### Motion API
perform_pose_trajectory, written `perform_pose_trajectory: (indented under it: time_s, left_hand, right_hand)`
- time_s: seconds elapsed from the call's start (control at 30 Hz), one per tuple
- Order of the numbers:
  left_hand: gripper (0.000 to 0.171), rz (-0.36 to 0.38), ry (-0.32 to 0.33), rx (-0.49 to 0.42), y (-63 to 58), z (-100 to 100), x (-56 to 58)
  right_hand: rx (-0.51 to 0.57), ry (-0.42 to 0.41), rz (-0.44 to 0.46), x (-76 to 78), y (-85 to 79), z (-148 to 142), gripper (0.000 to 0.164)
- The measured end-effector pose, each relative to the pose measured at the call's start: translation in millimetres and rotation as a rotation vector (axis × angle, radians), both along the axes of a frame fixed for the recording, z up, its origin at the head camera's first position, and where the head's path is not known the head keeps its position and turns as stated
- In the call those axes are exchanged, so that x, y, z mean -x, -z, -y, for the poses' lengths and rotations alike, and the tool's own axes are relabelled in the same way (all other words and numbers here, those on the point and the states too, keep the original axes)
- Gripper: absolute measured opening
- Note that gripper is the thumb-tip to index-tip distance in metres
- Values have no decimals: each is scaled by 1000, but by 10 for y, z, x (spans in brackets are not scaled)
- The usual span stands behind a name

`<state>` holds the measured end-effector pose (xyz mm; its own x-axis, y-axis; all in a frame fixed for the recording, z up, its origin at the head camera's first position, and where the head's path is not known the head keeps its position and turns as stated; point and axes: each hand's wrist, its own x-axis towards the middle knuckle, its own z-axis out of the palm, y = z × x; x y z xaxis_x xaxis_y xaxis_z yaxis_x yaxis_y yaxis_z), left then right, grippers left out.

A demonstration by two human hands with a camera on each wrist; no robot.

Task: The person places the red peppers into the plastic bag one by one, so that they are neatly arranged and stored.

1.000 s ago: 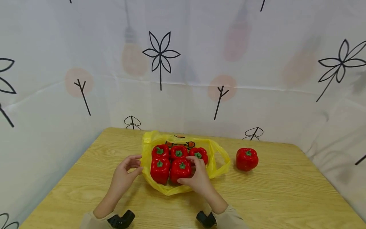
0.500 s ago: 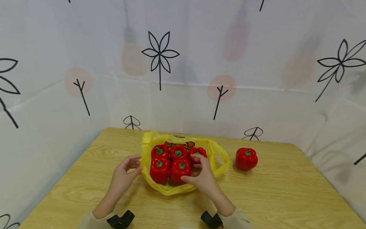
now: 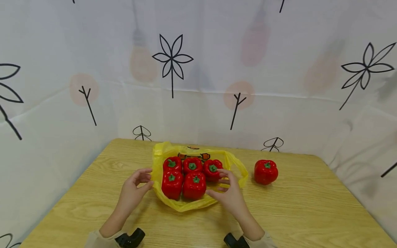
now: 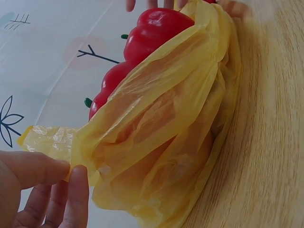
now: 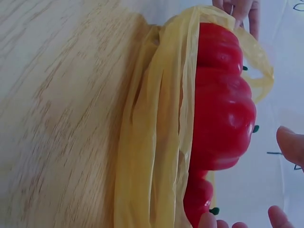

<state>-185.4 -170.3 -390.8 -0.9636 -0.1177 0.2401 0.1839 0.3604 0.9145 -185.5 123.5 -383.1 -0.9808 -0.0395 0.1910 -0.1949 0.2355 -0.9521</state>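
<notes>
A yellow plastic bag (image 3: 157, 160) lies open-mouthed on the table with several red bell peppers inside, among them a front right pepper (image 3: 194, 188) and a back right pepper (image 3: 212, 169). My left hand (image 3: 132, 190) pinches the bag's left rim between thumb and finger, clear in the left wrist view, where the bag (image 4: 156, 128) bulges beside it. Over the bag's right side hovers my right hand (image 3: 232, 197), fingers spread and holding nothing, its fingertips close to the back right pepper. In the right wrist view its thumb (image 5: 292, 145) is apart from the peppers.
One more red bell pepper (image 3: 266, 172) stands on the wooden table (image 3: 310, 206), right of the bag. The bag's handle loop (image 3: 243, 172) sticks out toward it. A white patterned curtain (image 3: 198, 113) hangs behind the table.
My right hand has let go of the front right pepper and moved to the right, away from it. My left hand stays at the bag's rim.
</notes>
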Motion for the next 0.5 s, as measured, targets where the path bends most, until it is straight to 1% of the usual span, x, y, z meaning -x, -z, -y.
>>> perform_pose_trajectory:
  time_s: [0.23, 0.5]
  left_hand:
    - [34, 6, 0, 0, -2, -2, -1]
    - [34, 16, 0, -3, -1, 0, -2]
  right_hand:
    - [-25, 58, -6, -1, 5, -111, 68]
    - [-17, 106, 27, -5, -25, -220, 69]
